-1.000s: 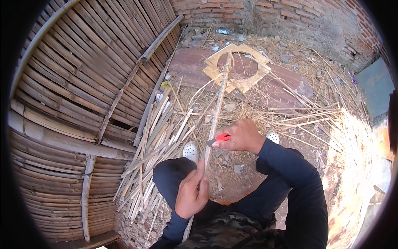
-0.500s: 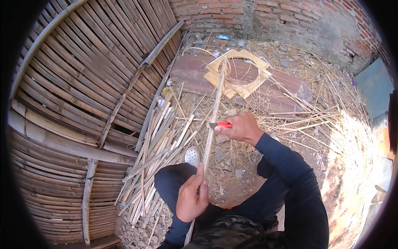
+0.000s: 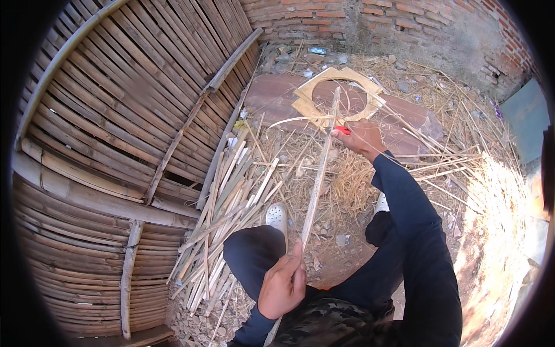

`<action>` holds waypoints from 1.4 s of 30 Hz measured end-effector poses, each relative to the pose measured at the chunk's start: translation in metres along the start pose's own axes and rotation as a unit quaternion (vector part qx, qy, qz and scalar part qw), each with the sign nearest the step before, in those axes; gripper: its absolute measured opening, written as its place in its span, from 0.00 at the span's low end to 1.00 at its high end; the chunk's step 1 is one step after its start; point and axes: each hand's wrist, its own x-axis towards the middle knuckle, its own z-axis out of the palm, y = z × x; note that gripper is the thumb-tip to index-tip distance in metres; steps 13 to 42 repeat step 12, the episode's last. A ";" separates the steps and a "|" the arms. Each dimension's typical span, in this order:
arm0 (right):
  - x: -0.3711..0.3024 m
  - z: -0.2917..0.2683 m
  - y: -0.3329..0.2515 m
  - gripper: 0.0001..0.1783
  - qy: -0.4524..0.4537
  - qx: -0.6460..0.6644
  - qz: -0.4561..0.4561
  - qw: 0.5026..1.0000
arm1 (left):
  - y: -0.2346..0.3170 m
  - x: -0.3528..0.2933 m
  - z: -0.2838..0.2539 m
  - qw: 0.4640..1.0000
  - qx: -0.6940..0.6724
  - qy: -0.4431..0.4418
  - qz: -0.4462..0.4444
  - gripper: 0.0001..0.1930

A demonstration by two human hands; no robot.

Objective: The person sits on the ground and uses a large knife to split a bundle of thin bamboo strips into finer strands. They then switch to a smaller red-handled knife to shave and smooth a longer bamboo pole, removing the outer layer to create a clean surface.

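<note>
A long, pale bamboo strip (image 3: 317,194) runs from my lap away toward the back. My left hand (image 3: 282,284) is closed around its near part, with the thumb and a finger pressed along it. Farther out, my right hand (image 3: 365,139) grips a red-handled knife (image 3: 342,130), its blade against the strip near the far end. A thin curved shaving (image 3: 298,120) sticks out to the left from the blade. Beyond my right hand lies a yellowish wooden board with a round hole (image 3: 306,108); the strip's tip reaches over it.
Cut bamboo slats (image 3: 222,214) lie piled at the left. A split-bamboo wall (image 3: 127,98) rises beside them, and a brick wall (image 3: 404,23) stands behind. A reddish-brown panel (image 3: 269,95) lies under the holed board. Shavings (image 3: 352,188) litter the ground around my light clogs (image 3: 276,217).
My right hand has slid the knife away from me along the strip, toward its far end. A curved shaving now stands off the strip at the blade. My left hand keeps its hold.
</note>
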 end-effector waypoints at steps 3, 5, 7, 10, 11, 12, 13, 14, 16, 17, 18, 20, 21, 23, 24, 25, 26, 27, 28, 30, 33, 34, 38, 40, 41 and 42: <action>-0.002 -0.002 0.018 0.39 0.008 -0.008 0.003 1.000 | 0.004 -0.004 0.002 1.000 0.001 -0.014 0.003 0.21; 0.013 0.011 0.041 0.39 0.043 0.004 0.055 0.998 | 0.005 0.004 0.001 0.999 0.019 -0.040 0.016 0.23; 0.018 -0.006 0.042 0.41 -0.051 0.024 0.134 0.989 | 0.004 -0.002 0.005 0.999 0.004 -0.029 0.027 0.23; 0.014 0.013 0.082 0.46 0.046 0.031 0.127 0.990 | 0.002 0.006 0.011 0.997 -0.065 -0.040 0.015 0.23; 0.013 0.011 0.074 0.45 -0.031 0.147 0.165 0.975 | -0.004 0.003 0.011 0.994 -0.094 -0.048 -0.011 0.23; 0.021 -0.008 0.052 0.45 -0.108 0.259 0.198 0.939 | -0.005 0.000 0.013 0.994 -0.096 -0.048 -0.015 0.23; 0.021 -0.008 0.052 0.45 -0.108 0.259 0.198 0.939 | -0.005 0.000 0.013 0.994 -0.096 -0.048 -0.015 0.23; 0.021 -0.008 0.052 0.45 -0.108 0.259 0.198 0.939 | -0.005 0.000 0.013 0.994 -0.096 -0.048 -0.015 0.23; 0.021 -0.008 0.052 0.45 -0.108 0.259 0.198 0.939 | -0.005 0.000 0.013 0.994 -0.096 -0.048 -0.015 0.23; 0.021 -0.008 0.052 0.45 -0.108 0.259 0.198 0.939 | -0.005 0.000 0.013 0.994 -0.096 -0.048 -0.015 0.23; 0.021 -0.008 0.052 0.45 -0.108 0.259 0.198 0.939 | -0.005 0.000 0.013 0.994 -0.096 -0.048 -0.015 0.23; 0.021 -0.008 0.052 0.45 -0.108 0.259 0.198 0.939 | -0.005 0.000 0.013 0.994 -0.096 -0.048 -0.015 0.23; 0.021 -0.008 0.052 0.45 -0.108 0.259 0.198 0.939 | -0.005 0.000 0.013 0.994 -0.096 -0.048 -0.015 0.23; 0.021 -0.008 0.052 0.45 -0.108 0.259 0.198 0.939 | -0.005 0.000 0.013 0.994 -0.096 -0.048 -0.015 0.23; 0.021 -0.008 0.052 0.45 -0.108 0.259 0.198 0.939 | -0.005 0.000 0.013 0.994 -0.096 -0.048 -0.015 0.23; 0.021 -0.008 0.052 0.45 -0.108 0.259 0.198 0.939 | -0.005 0.000 0.013 0.994 -0.096 -0.048 -0.015 0.23; 0.021 -0.008 0.052 0.45 -0.108 0.259 0.198 0.939 | -0.005 0.000 0.013 0.994 -0.096 -0.048 -0.015 0.23; 0.021 -0.008 0.052 0.45 -0.108 0.259 0.198 0.939 | -0.005 0.000 0.013 0.994 -0.096 -0.048 -0.015 0.23; 0.021 -0.008 0.052 0.45 -0.108 0.259 0.198 0.939 | -0.005 0.000 0.013 0.994 -0.096 -0.048 -0.015 0.23; 0.021 -0.008 0.052 0.45 -0.108 0.259 0.198 0.939 | -0.005 0.000 0.013 0.994 -0.096 -0.048 -0.015 0.23; 0.021 -0.008 0.052 0.45 -0.108 0.259 0.198 0.939 | -0.005 0.000 0.013 0.994 -0.096 -0.048 -0.015 0.23; 0.021 -0.008 0.052 0.45 -0.108 0.259 0.198 0.939 | -0.005 0.000 0.013 0.994 -0.096 -0.048 -0.015 0.23; 0.021 -0.008 0.052 0.45 -0.108 0.259 0.198 0.939 | -0.005 0.000 0.013 0.994 -0.096 -0.048 -0.015 0.23; 0.021 -0.008 0.052 0.45 -0.108 0.259 0.198 0.939 | -0.005 0.000 0.013 0.994 -0.096 -0.048 -0.015 0.23; 0.021 -0.008 0.052 0.45 -0.108 0.259 0.198 0.939 | -0.005 0.000 0.013 0.994 -0.096 -0.048 -0.015 0.23; 0.021 -0.008 0.052 0.45 -0.108 0.259 0.198 0.939 | -0.005 0.000 0.013 0.994 -0.096 -0.048 -0.015 0.23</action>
